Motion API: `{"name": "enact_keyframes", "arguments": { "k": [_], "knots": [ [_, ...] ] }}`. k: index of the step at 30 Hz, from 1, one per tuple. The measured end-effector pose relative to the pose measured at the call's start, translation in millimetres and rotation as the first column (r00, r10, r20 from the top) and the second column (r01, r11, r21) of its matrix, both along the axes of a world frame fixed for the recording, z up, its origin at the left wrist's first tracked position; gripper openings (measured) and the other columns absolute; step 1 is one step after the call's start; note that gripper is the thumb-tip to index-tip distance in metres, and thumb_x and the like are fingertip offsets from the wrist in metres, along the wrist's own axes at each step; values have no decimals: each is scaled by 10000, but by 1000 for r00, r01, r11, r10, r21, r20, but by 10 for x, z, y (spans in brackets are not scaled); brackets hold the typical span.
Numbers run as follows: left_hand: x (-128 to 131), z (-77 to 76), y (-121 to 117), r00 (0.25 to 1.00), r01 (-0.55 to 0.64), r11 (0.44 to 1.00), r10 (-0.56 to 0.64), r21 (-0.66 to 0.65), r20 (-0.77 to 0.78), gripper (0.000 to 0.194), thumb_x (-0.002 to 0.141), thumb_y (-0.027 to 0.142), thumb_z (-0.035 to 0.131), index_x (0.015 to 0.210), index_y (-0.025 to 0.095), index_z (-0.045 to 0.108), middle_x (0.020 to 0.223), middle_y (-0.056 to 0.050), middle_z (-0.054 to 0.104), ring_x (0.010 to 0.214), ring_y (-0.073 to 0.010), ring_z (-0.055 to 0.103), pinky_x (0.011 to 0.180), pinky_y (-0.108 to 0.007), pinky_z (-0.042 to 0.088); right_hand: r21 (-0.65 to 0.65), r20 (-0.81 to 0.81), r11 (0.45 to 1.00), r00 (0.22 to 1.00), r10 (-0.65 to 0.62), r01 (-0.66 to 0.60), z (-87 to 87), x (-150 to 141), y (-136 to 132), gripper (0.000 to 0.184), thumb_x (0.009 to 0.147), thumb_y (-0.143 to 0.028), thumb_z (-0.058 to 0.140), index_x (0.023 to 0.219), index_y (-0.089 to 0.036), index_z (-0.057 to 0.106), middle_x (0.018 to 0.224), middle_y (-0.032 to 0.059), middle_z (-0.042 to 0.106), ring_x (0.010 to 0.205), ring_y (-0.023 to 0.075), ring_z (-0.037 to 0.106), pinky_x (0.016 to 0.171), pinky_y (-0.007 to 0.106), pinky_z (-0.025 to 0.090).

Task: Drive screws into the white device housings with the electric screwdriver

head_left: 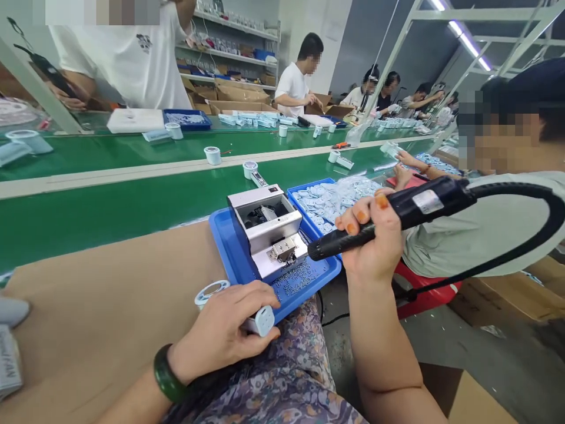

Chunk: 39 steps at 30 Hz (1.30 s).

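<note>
Green work belts (132, 221) run down a busy work room, and shelves and brown boxes stand far off behind them. Everything close by sits around one blue plastic tray (311, 297) at the edge of the belt. On the tray stands a small metal screw feeder (265, 227), and loose little screws (293, 280) lie on the tray just in front of it. They may be kept there so they are easy to reach.

To the right of the tray, the left hand (220, 330) and the right hand (371, 235) are both busy. No, the left hand is just below the tray, with a green bangle (165, 374) on its wrist. Its fingers are curled shut around a small pale blue plastic part (263, 321), and they seem to hold it firm and steady.

The right hand is just right of the tray. Its fingers wrap shut around a black electric screwdriver (379, 221), held much like a fat pen, likely so the tip is easy to aim. The tip points left, over the tray, and it does not touch the blue part. A black cord (521, 191) curves up and away from the tool.

Behind the tray lies a second blue tray (331, 200), full of flat pale blue pieces. Left of the tray, a big brown cardboard sheet (97, 312) lies flat, perhaps as a place to rest an arm.
</note>
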<state>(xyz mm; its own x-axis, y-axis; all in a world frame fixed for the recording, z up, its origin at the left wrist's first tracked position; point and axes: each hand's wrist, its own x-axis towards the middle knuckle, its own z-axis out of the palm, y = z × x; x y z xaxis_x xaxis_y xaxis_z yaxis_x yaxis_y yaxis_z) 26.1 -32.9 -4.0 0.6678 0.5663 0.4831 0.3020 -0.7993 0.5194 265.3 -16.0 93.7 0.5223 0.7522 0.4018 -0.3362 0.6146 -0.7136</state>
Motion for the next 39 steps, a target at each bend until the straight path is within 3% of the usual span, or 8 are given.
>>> {"name": "enact_keyframes", "arguments": {
  "k": [4,8,14,21,27,33,36,39],
  "knots": [
    [-4,-29,32,1000,-20,1000,20,-8,-2,216,917,270,739,1130,267,703,1121,-53,825,898,-197,813,775,-260,597,-27,83,998,995,64,-62,-67,-121,55,340,794,-409,835,916,-270,550,607,-124,491,431,66,477,497,260,451],
    [-16,-78,25,999,-42,999,42,14,-13,284,928,313,744,1210,288,717,1477,-115,724,1037,-235,823,815,-290,625,-64,27,985,987,161,-159,-105,-242,16,350,803,-429,832,906,-266,541,606,-124,493,432,61,479,497,247,458],
    [2,-7,-9,1000,-29,1000,29,6,5,233,944,326,760,1171,283,731,1157,-47,830,934,-201,823,810,-256,612,-85,-88,950,952,292,-300,-119,-318,-136,345,797,-395,846,911,-261,549,606,-128,494,431,47,468,519,219,478],
    [-34,-162,13,998,-47,997,45,61,36,168,952,332,741,1111,278,728,1010,-13,822,825,-181,796,747,-240,594,-30,-194,989,972,135,-143,-14,-126,-226,370,785,-407,851,920,-260,540,619,-131,483,434,33,434,513,198,463],
    [-2,-57,18,999,-17,999,19,38,-51,203,966,339,709,1154,285,763,1496,-95,722,1085,-242,827,817,-267,646,31,54,1000,999,-3,2,-108,-39,-116,289,828,-351,861,928,-251,609,626,-115,560,455,61,532,518,228,483],
    [-253,-24,131,970,-192,974,207,-117,130,237,917,378,801,1112,249,761,942,-15,818,743,-162,779,718,-208,613,130,221,985,972,84,-115,-244,-201,119,200,922,-319,817,948,-244,633,601,-112,580,462,66,543,504,227,462],
    [-379,-51,138,915,-277,920,341,-279,217,254,951,407,770,1134,234,741,867,-6,767,702,-161,733,662,-219,594,110,270,985,958,98,-131,-235,-272,166,232,917,-360,824,949,-248,623,621,-108,570,462,66,520,486,230,453],
    [-418,-58,148,905,-239,903,340,-357,255,237,949,362,770,1142,232,726,843,-1,752,716,-169,739,656,-225,602,49,307,989,944,116,-137,-221,-339,173,233,903,-361,818,917,-241,619,630,-102,550,457,61,499,470,228,434]
  ]
}}
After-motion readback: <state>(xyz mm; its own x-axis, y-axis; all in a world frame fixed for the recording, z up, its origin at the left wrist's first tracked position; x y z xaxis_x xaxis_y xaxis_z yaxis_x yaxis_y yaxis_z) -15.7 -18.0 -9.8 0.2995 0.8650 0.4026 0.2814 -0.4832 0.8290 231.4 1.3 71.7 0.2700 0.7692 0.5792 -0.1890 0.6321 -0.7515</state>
